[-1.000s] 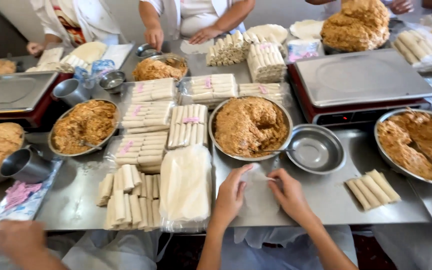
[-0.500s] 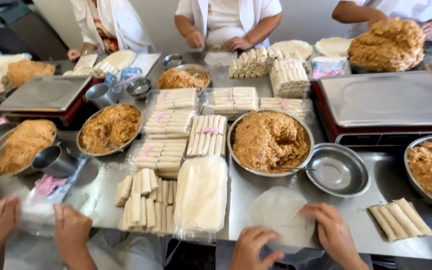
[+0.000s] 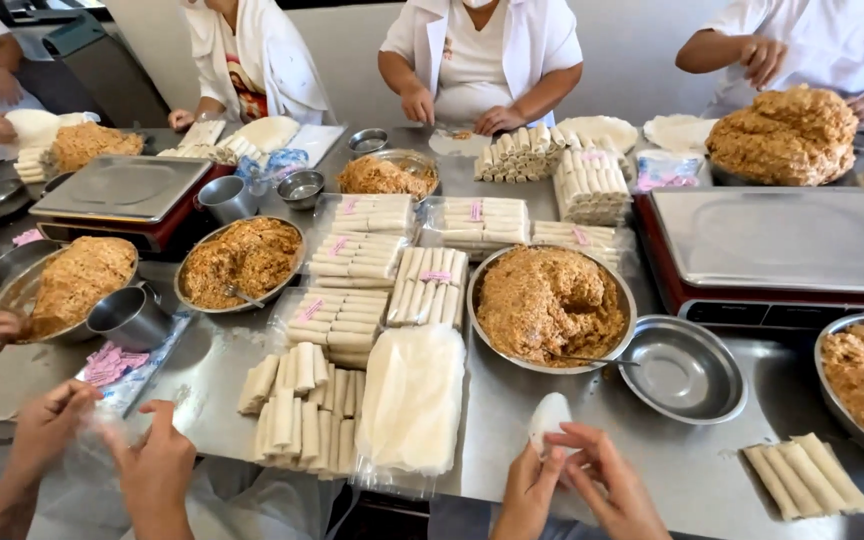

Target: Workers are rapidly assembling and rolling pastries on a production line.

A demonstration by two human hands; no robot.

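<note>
1. We see a thin white wrapper folded up between the wearer's two hands at the bottom edge of the steel table, just in front of the big bowl of brown filling.
2. Our left hand holds the wrapper from below on the left, fingers together and curled up against it.
3. Our right hand meets it from the right, thumb and forefinger pinching the wrapper's lower edge, the other fingers loosely bent.
4. Just right of the filling bowl sits an empty steel bowl; a spoon lies on the filling bowl's near rim.
5. To our right lie three finished rolls side by side on the table.
6. To our left we see a bag of flat wrappers and, beside it, a pile of rolls.
7. At the lower left, another person's hands grip clear plastic.
8. Across the table, people in white stand working beside more rolls.
</note>
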